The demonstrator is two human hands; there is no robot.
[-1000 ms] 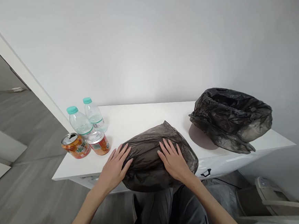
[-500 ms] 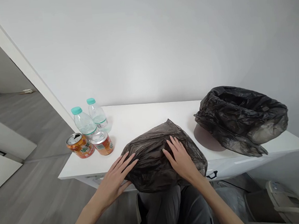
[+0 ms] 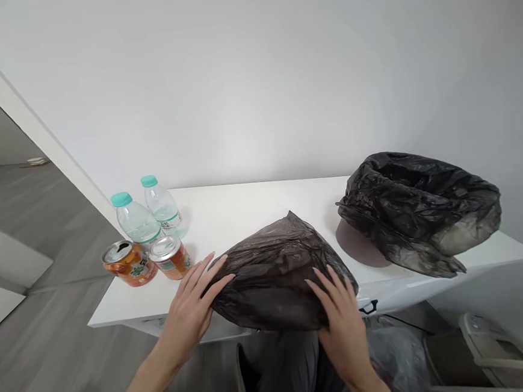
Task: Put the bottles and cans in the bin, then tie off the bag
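A dark, see-through plastic bag (image 3: 277,279) lies crumpled at the front edge of the white cabinet top, its front part hanging over the edge. My left hand (image 3: 191,304) rests on the bag's left side, fingers spread apart. On the right side of the bag lies my right hand (image 3: 346,319), fingers stretched out and apart, thumb near the bag's lower edge. Both hands touch the bag without closing on it. Left of the bag stand a closed orange can (image 3: 172,260) and an opened orange can (image 3: 130,268).
Two clear bottles with teal caps, the front bottle (image 3: 137,219) and the rear bottle (image 3: 162,205), stand behind the cans. At the right, a pinkish bin (image 3: 360,245) is lined with a black bag (image 3: 418,202). A wall rises behind the cabinet top (image 3: 244,200).
My right hand has slid right and down, from the bag's middle to its right side. The left hand remains on the left side. The view has shifted slightly.
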